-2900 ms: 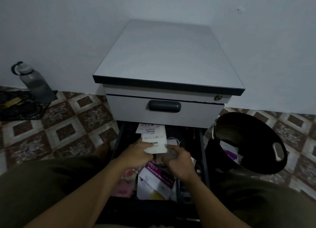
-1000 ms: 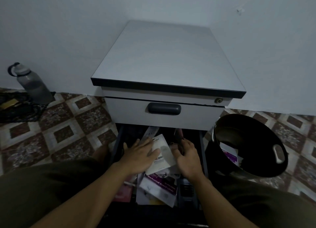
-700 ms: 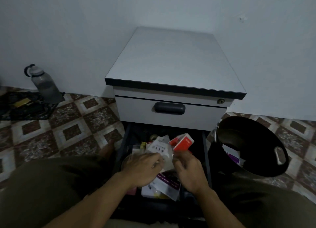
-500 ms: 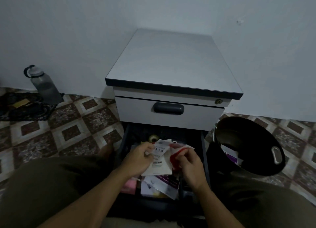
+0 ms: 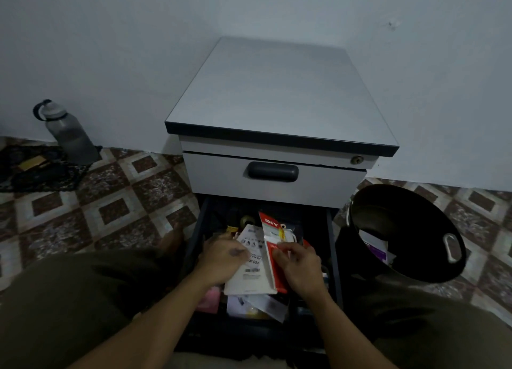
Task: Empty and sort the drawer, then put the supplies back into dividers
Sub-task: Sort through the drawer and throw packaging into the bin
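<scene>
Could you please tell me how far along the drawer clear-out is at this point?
Early. Done: a few papers already lie in the black bin. In hand: over the open drawer, the left hand holds a white packet and the right hand a red-and-white packet. Left: more packets, a pink item and a tape roll remain inside; no dividers are visible.

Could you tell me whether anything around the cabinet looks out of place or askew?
The black bin right of the open drawer sits tilted, its mouth facing the camera, with some packaging inside. The drawer itself is a loose jumble of packets. Nothing looks spilled or broken.
</scene>
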Demonstrator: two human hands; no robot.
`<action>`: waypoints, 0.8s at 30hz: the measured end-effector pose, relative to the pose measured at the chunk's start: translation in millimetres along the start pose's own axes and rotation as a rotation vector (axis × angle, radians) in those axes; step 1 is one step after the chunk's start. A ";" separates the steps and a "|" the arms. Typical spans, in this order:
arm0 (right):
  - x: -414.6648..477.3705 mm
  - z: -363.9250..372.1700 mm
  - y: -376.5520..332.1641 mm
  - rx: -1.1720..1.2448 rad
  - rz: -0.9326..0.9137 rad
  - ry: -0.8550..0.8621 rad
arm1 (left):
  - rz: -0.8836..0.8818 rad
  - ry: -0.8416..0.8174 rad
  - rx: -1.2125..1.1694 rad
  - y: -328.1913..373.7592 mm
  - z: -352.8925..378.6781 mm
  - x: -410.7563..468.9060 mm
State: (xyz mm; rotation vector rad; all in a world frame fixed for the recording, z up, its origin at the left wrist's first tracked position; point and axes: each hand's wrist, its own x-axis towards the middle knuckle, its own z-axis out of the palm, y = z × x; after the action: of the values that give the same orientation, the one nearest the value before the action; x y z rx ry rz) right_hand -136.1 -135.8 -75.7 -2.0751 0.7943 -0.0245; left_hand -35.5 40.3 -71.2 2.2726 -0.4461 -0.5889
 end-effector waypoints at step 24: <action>-17.2 -4.7 -13.5 0.456 0.155 -0.164 | -0.240 -0.071 -0.189 15.5 -1.6 -17.7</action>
State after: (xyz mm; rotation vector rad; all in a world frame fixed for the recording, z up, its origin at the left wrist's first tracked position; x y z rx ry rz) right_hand -144.0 -124.5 -58.1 -1.5616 0.7645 0.0452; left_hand -51.5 39.3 -53.9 2.1427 -0.1436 -0.7993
